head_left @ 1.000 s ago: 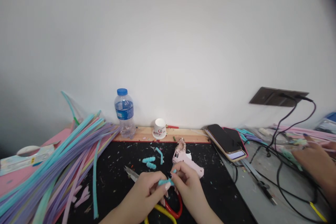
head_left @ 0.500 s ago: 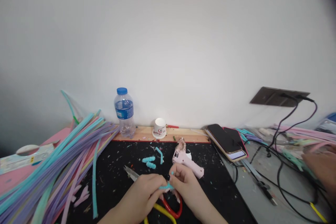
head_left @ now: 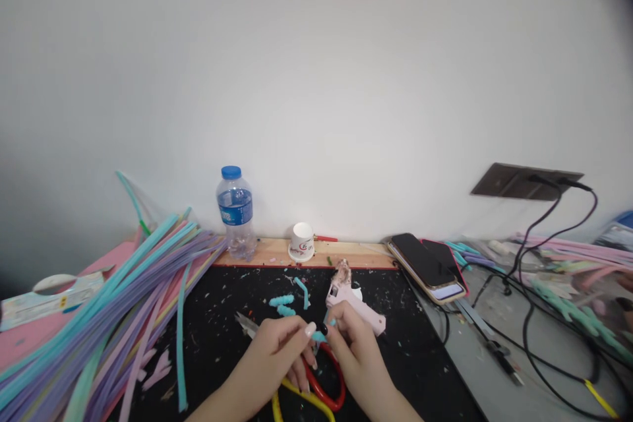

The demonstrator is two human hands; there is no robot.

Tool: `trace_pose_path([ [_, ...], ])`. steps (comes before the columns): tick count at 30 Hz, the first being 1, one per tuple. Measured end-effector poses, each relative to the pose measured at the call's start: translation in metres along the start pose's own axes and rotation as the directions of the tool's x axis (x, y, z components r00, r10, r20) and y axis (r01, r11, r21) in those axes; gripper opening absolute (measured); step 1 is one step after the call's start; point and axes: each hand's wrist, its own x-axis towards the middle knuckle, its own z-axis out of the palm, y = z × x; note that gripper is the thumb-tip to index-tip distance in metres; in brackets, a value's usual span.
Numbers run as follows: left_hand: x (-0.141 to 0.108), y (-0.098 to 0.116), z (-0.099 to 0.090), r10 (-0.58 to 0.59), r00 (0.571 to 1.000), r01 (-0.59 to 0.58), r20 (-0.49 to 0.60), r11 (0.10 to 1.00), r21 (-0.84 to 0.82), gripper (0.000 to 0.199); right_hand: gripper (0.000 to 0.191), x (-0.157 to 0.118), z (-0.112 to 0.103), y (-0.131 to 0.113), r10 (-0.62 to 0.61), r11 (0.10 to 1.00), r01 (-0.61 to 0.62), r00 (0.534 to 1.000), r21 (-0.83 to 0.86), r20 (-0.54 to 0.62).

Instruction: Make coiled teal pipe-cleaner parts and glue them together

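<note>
Both hands meet low in the middle, over the black mat [head_left: 415, 369]. My left hand [head_left: 279, 353] is closed, thumb and forefinger pinched at the left end of a small light-blue fuzzy piece [head_left: 319, 337]. The fingers of my right hand [head_left: 352, 346] close round the other end of that piece. Beneath the hands lie scissors [head_left: 336, 402] with a red and a yellow handle loop, their blades pointing up-left. Beyond them rest short twisted blue pieces [head_left: 281, 301] and a bent blue strip [head_left: 302, 293]. A pale pink glue gun [head_left: 363, 316] lies just behind my right hand.
Long pastel fuzzy stems [head_left: 143, 290] fill the left side. A water bottle [head_left: 236, 211] and paper cup [head_left: 301, 242] stand by the wall. Phones [head_left: 430, 264], black cables [head_left: 529, 316] and more stems [head_left: 583, 316] lie right. Another person's fingers show at the right edge.
My left hand's thumb has risen and its lower fingers have spread below the blue piece. My right hand has shifted slightly right. The other person's hand at the right has drawn mostly out of view.
</note>
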Motion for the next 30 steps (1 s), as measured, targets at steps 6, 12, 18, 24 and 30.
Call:
trace_pose_path([
  [6,0.004,0.002,0.005,-0.174,0.984,0.180,0.047,0.949,-0.257,0.044,0.016,-0.003,-0.001,0.000,-0.095,0.982,0.106,0.992,-0.155,0.079],
  [12,0.004,-0.002,0.004,-0.103,0.994,0.106,0.023,0.983,-0.153,0.037,0.013,-0.005,-0.001,-0.001,-0.065,0.987,0.076,0.995,-0.142,0.078],
  [18,0.001,-0.002,0.002,0.083,0.997,-0.083,0.011,0.995,0.054,0.032,0.012,-0.001,0.003,0.004,0.128,0.987,-0.134,0.989,0.084,0.068],
  [24,-0.003,0.003,0.001,0.193,0.981,-0.195,0.030,0.955,0.222,0.030,0.017,0.003,0.006,0.009,0.213,0.917,-0.246,0.968,0.313,0.135],
  [30,-0.005,0.008,0.000,0.256,0.965,-0.264,0.062,0.924,0.277,0.028,0.024,0.005,0.006,0.009,0.241,0.855,-0.299,0.953,0.424,0.186],
])
